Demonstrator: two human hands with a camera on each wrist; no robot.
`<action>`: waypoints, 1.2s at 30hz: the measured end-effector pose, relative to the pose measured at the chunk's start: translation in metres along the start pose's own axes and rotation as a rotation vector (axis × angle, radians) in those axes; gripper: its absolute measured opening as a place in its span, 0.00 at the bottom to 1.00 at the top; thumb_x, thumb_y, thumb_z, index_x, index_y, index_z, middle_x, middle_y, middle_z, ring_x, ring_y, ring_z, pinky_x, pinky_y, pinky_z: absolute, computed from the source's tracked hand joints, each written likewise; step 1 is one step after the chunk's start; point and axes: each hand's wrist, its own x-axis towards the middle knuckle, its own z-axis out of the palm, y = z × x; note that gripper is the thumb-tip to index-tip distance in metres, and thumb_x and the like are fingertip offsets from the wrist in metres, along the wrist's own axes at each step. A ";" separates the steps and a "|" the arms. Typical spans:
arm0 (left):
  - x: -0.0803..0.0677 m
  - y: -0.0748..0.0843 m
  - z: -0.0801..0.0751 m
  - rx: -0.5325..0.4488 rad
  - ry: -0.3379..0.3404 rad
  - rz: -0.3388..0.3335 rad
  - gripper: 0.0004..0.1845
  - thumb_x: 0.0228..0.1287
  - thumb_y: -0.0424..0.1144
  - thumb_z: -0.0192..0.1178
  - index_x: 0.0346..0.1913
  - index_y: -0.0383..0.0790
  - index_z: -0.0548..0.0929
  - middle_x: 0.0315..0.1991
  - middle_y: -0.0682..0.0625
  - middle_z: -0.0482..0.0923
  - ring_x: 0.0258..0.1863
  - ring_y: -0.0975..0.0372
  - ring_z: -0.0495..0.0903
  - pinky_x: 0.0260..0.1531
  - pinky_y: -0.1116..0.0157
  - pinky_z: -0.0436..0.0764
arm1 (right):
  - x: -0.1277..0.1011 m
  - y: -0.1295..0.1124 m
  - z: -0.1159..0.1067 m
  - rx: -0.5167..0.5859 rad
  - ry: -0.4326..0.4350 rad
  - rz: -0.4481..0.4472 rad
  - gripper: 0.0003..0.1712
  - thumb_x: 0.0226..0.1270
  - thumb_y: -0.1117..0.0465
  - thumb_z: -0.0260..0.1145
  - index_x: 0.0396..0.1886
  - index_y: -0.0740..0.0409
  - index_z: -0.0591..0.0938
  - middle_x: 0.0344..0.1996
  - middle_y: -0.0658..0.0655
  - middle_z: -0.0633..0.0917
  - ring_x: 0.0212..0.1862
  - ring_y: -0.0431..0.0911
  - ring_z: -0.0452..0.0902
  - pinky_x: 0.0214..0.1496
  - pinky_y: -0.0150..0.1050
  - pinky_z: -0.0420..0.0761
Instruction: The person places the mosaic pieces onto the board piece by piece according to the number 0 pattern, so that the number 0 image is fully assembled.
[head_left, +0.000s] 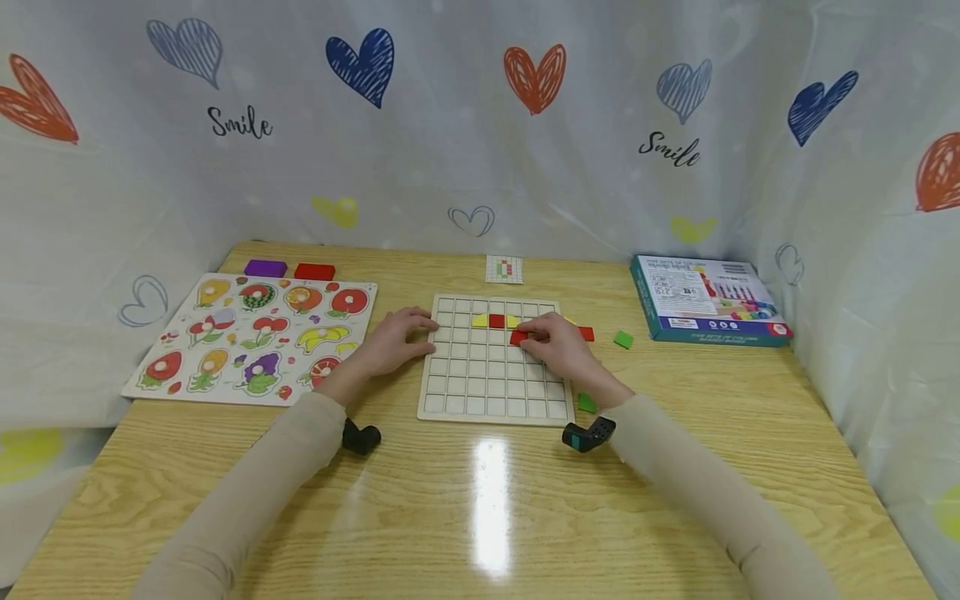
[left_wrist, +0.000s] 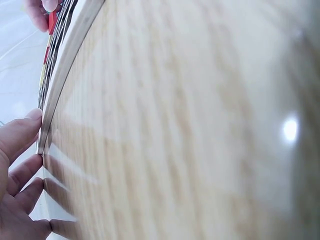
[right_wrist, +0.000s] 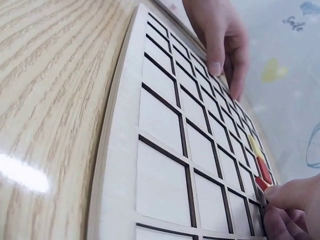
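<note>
A pale wooden grid board of square cells lies flat near the middle of the light wood-grain surface, and both hands are on it. The left hand rests with fairly straight, relaxed fingers against the board's left edge near its far corner, gripping nothing; judging by the placing, it steadies the board so it will not slide. The right hand is curled over the second row of cells, its fingertips pinching a small flat red square tile at a cell just below the tiles already seated. In the first row, a red square sits between two yellow pieces, so the held tile goes in directly beneath that run. Another red piece lies just beyond the board's right edge, close behind the right hand, and a loose green square tile sits a little farther right. A small pattern card lies toward the surface's far edge, a fruit peg puzzle lies to the left, and a blue cardboard box stands near the far right corner.
</note>
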 end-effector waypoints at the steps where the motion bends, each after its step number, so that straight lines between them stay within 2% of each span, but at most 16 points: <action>1: 0.000 0.000 0.000 0.002 -0.001 0.000 0.21 0.67 0.40 0.63 0.60 0.36 0.80 0.67 0.38 0.67 0.71 0.46 0.59 0.72 0.43 0.41 | 0.000 0.000 0.000 -0.005 -0.004 -0.007 0.18 0.69 0.60 0.66 0.57 0.55 0.83 0.54 0.58 0.78 0.51 0.51 0.76 0.53 0.47 0.77; 9: -0.001 0.002 0.000 0.014 -0.007 -0.016 0.21 0.67 0.41 0.63 0.60 0.37 0.80 0.67 0.39 0.67 0.71 0.46 0.59 0.72 0.43 0.41 | 0.004 -0.001 -0.001 -0.057 -0.041 -0.057 0.17 0.70 0.62 0.64 0.57 0.59 0.83 0.52 0.61 0.78 0.49 0.53 0.76 0.50 0.47 0.77; 16: 0.000 0.001 0.001 0.007 -0.005 -0.024 0.21 0.67 0.41 0.63 0.60 0.38 0.80 0.67 0.40 0.67 0.71 0.48 0.59 0.73 0.44 0.40 | 0.005 -0.001 0.001 -0.062 -0.030 -0.086 0.16 0.69 0.63 0.65 0.54 0.58 0.85 0.49 0.60 0.79 0.46 0.51 0.76 0.48 0.46 0.78; 36: 0.002 0.000 0.001 0.007 -0.004 -0.023 0.21 0.67 0.41 0.63 0.60 0.37 0.80 0.67 0.40 0.67 0.71 0.47 0.59 0.72 0.44 0.41 | 0.008 -0.001 0.001 -0.078 -0.020 -0.070 0.14 0.69 0.62 0.65 0.52 0.56 0.86 0.50 0.57 0.81 0.46 0.50 0.77 0.50 0.45 0.78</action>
